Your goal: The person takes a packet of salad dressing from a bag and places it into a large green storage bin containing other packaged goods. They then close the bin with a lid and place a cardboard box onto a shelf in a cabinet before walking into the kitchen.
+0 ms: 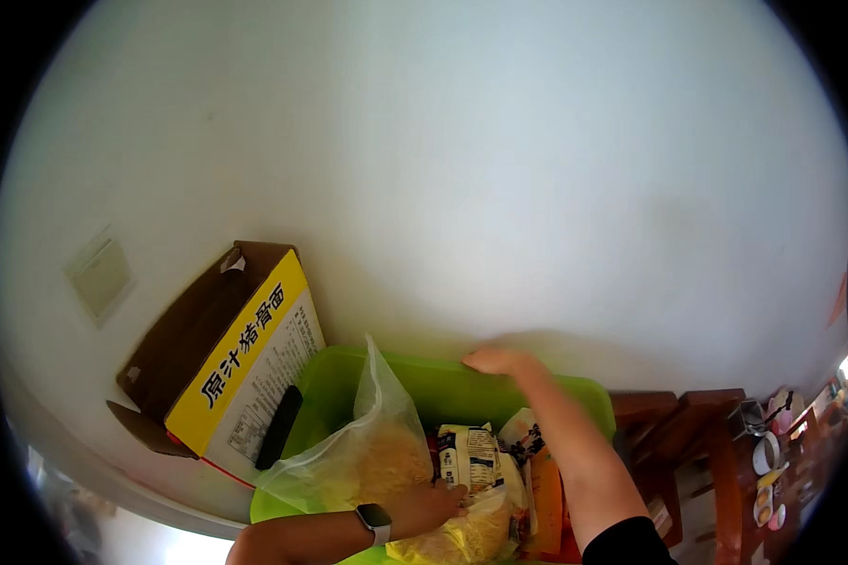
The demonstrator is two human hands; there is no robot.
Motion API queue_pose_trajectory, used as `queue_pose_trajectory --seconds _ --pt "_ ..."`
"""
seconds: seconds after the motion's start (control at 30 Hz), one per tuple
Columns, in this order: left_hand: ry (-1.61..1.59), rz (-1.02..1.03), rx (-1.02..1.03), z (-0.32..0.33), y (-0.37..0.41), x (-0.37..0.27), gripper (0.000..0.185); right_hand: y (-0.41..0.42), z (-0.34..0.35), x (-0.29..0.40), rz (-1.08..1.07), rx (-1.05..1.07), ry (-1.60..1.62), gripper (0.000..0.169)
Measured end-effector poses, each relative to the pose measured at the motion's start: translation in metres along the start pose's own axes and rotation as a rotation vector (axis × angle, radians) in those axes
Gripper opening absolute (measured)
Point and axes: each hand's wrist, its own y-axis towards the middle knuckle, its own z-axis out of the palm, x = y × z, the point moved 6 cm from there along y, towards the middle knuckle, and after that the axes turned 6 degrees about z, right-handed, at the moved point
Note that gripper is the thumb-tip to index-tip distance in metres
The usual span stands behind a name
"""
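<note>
A lime-green plastic bin point(434, 381) with a black handle point(280, 428) stands before me, filled with food packets. My right hand point(495, 361) grips its far rim, close to the wall. Inside the bin, my left hand point(434, 506), below a wristwatch, touches the bags; whether its fingers pinch one is unclear. Left of that hand rises a clear zip bag point(389, 455) with pale tan contents. Beneath it lies a clear bag point(473, 533) of yellow grains or crumbs. A printed white-and-navy packet point(466, 452) sits just beyond the fingers. Orange packaging point(544, 501) lies at the right.
An open cardboard carton point(254, 353), yellow and white with printing, leans at the bin's left. Behind is a white wall point(523, 176) with a switch plate point(99, 275). Wooden chairs point(721, 466) stand right, near a table bearing a pot point(766, 453) and dishes.
</note>
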Motion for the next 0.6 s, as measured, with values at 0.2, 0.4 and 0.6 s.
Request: queue_pose_trajectory --seconds 0.2,0.4,0.6 --pt "0.358 0.105 -0.263 -0.037 -0.025 -0.035 0.035 0.028 0.015 -0.005 0.144 0.203 0.177 0.048" --pt "0.367 0.199 -0.236 -0.051 -0.019 -0.065 0.053 -0.017 -0.022 -0.008 -0.072 -0.038 -0.01 0.047" --pt "0.196 0.242 -0.231 -0.05 -0.018 -0.07 0.035 -0.193 -0.081 -0.048 -0.408 -0.484 0.526 0.026"
